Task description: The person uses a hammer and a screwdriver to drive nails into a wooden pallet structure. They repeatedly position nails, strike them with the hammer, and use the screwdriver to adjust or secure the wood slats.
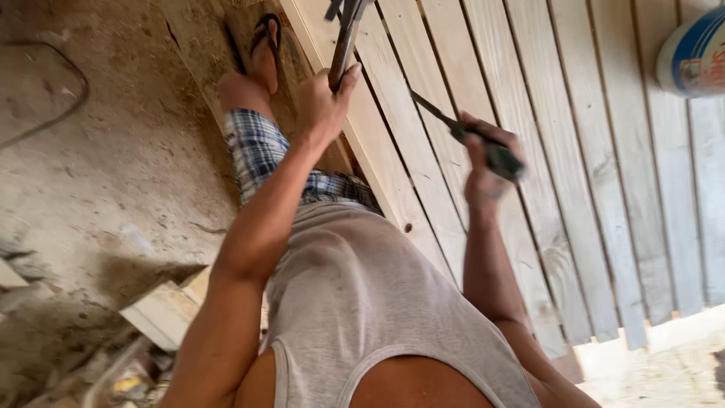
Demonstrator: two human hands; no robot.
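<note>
Two tools gripped | hammer [343,41] in left fingers [321,102] | chisel [483,143] in right (blurred)

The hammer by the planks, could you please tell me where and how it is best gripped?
Probably on the hammer shaft's lower end, from the side, as the left hand does: the shaft is long and slim, and its head is up at the planks.

Left hand [321,102] gripping metal bar [343,41], right hand [483,162] gripping dark-handled tool [495,155], over wooden slats [589,151]
</note>
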